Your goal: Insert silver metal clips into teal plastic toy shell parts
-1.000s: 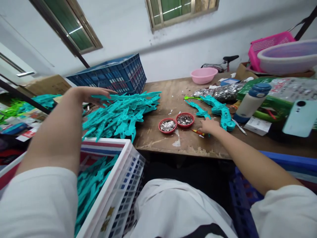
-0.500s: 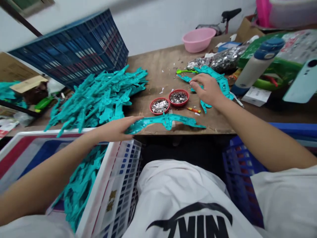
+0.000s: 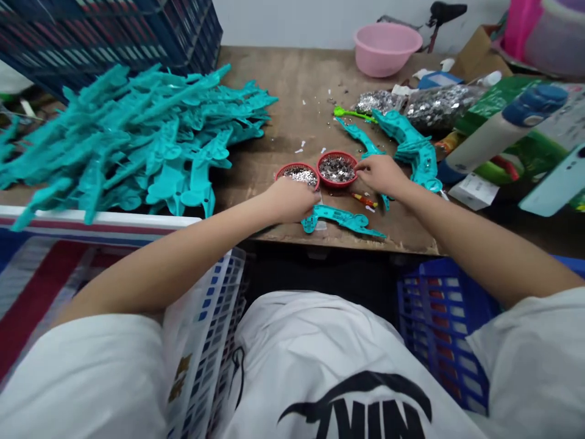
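Note:
Two small red baskets stand side by side, a left basket (image 3: pixel 280 171) and a right basket (image 3: pixel 355 178), both filled with small shiny metal pieces (image 3: pixel 337 169). My left hand (image 3: pixel 295 200) is closed, its fingers curled at the near edge of the left basket; what they hold is hidden. At the right basket's rim, my right hand (image 3: pixel 382 175) has its fingertips pinched together, any piece between them too small to make out. Just below my left hand lies a long turquoise plastic part (image 3: pixel 342 218), its left end covered by the hand and forearm.
A large heap of turquoise parts (image 3: pixel 137 134) lies left, before a dark blue crate (image 3: pixel 196 36). More turquoise parts (image 3: pixel 411 146), a bottle (image 3: pixel 493 134), bagged metal pieces (image 3: pixel 439 107) and a pink basin (image 3: pixel 386 52) are at right. White (image 3: pixel 214 311) and blue (image 3: pixel 439 317) crates flank my lap.
My left hand has moved right from the turquoise part's left end to the left basket. My right hand has come down and left to the right basket. The view has shifted.

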`<action>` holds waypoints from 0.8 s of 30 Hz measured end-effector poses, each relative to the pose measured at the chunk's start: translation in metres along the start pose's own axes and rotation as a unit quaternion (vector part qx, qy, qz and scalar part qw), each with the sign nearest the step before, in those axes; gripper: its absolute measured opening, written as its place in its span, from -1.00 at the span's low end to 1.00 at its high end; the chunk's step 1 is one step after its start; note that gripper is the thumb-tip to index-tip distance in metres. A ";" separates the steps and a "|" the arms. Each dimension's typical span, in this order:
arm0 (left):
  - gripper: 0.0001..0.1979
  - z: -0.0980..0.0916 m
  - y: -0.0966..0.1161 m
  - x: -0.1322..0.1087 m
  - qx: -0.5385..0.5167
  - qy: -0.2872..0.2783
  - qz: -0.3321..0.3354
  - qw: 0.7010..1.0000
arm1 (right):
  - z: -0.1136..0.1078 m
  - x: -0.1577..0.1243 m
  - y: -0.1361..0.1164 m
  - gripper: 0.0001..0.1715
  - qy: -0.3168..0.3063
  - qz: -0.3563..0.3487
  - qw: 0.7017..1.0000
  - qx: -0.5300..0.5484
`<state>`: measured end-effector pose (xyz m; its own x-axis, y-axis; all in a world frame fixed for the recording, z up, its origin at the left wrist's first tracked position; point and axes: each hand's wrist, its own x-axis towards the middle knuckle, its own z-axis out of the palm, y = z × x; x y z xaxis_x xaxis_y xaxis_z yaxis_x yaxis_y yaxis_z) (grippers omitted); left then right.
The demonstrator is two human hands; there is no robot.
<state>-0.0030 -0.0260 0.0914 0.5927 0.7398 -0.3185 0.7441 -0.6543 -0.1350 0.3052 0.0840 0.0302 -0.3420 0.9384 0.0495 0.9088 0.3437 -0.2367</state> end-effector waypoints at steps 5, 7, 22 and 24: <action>-0.52 0.038 -0.051 0.044 -0.046 0.094 -0.099 0.990 | 0.009 0.049 -0.006 -0.55 -0.073 0.023 0.991 -0.109; -0.55 0.052 -0.066 0.050 -0.064 0.055 -0.117 0.990 | 0.013 0.061 -0.007 -0.59 -0.114 0.034 0.983 -0.139; -0.47 0.060 -0.068 0.066 -0.125 0.204 -0.090 0.967 | 0.031 0.085 0.058 -0.61 -0.125 -0.167 0.967 -0.146; -0.45 0.064 -0.071 0.069 -0.068 0.232 -0.063 0.968 | 0.036 0.087 0.063 -0.63 -0.096 -0.178 0.973 -0.113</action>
<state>-0.0347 0.0609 0.0189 0.5460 0.8239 0.1516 0.8345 -0.5509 -0.0113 0.3234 0.1863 -0.0157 -0.6641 0.7414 -0.0970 0.7459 0.6658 -0.0178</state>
